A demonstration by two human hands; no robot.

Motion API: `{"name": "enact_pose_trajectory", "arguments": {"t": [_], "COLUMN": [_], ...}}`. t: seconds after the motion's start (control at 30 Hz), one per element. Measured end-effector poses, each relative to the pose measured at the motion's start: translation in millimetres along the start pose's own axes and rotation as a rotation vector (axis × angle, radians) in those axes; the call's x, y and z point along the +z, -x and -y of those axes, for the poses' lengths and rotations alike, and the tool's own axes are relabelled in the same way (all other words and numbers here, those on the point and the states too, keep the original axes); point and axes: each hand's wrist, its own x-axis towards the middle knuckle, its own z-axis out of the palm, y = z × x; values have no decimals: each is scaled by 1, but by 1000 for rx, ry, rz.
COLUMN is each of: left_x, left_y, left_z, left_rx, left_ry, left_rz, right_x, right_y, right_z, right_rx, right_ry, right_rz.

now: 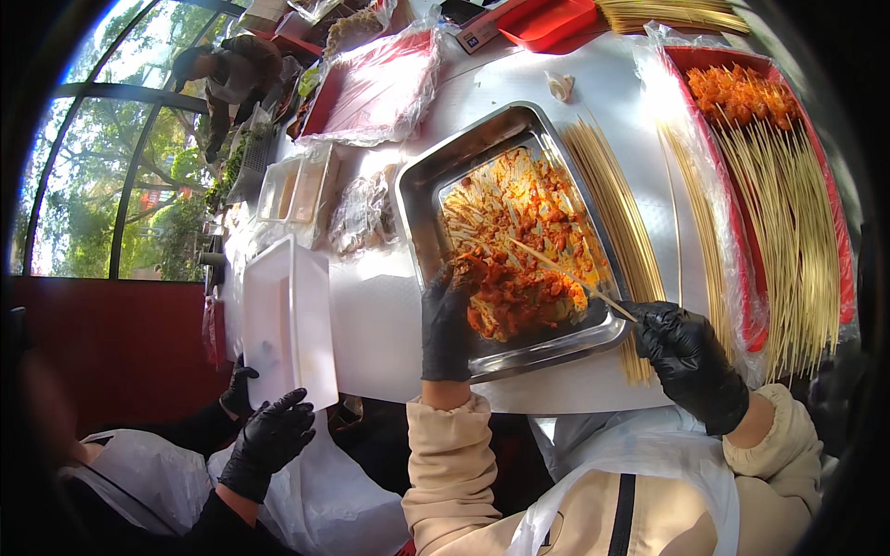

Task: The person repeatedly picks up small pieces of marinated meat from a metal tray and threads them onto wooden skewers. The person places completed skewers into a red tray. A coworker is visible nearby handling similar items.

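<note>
My right hand (pixel 685 361), in a black glove, grips a bamboo skewer (pixel 573 279) near one end. The skewer slants over a deep stainless steel tray (pixel 549 358), its other end above the food. Red-orange marinated meat pieces (pixel 511 295) are heaped in the tray's near half, and sauce smears its bottom. My left hand (pixel 446 326), also black-gloved, reaches over the tray's near left side. Its fingertips are down at the meat's left edge; whether they pinch a piece is hidden. Loose bamboo skewers (pixel 622 215) lie along the tray's right side.
Farther right, a plastic-lined red tray (pixel 845 264) holds skewered meat (pixel 744 97) and many skewer sticks. At left, a co-worker's gloved hands (pixel 271 434) are at a white plastic bin (pixel 313 333). Beyond stand clear containers (pixel 288 187), a bagged item (pixel 365 212) and a plastic-covered red tray (pixel 375 90).
</note>
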Motion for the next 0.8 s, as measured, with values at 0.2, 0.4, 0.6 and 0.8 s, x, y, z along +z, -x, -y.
{"name": "enact_pose_trajectory", "arguments": {"t": [0.2, 0.4, 0.6, 0.8], "left_x": [-14, -2, 7, 7], "left_y": [23, 34, 40, 36], "left_z": [12, 2, 1, 12], "left_rx": [239, 53, -18, 7], "left_ry": [-180, 309, 452, 525], "left_rz": [-35, -66, -136, -88], "right_x": [26, 44, 47, 46], "right_y": [-2, -1, -1, 1], "right_z": [-1, -12, -14, -18], "right_rx": [35, -134, -171, -150], "right_ry": [240, 278, 292, 349], "right_rz": [171, 58, 46, 52]}}
